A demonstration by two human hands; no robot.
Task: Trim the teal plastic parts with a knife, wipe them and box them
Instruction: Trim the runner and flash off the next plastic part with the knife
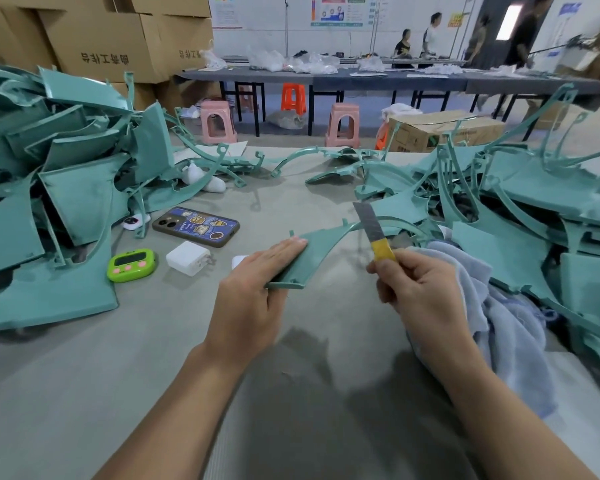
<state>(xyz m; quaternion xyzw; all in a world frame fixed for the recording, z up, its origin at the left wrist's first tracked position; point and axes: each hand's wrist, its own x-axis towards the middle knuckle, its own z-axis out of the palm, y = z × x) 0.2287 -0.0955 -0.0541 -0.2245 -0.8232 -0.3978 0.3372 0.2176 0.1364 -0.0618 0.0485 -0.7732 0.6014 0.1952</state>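
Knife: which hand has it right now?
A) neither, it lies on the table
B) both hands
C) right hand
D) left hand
C: the right hand grips the yellow handle of the knife, blade pointing up and away, while the left hand holds the teal part.

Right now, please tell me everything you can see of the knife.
The knife is a bare flat blade of grey metal with a slanted tip, its lower part wrapped in something yellow. The right hand grips the yellow part, so the blade points up and away, tilted slightly left. It crosses the thin curved arm of the teal part that the left hand holds; whether the edge touches the plastic cannot be told.
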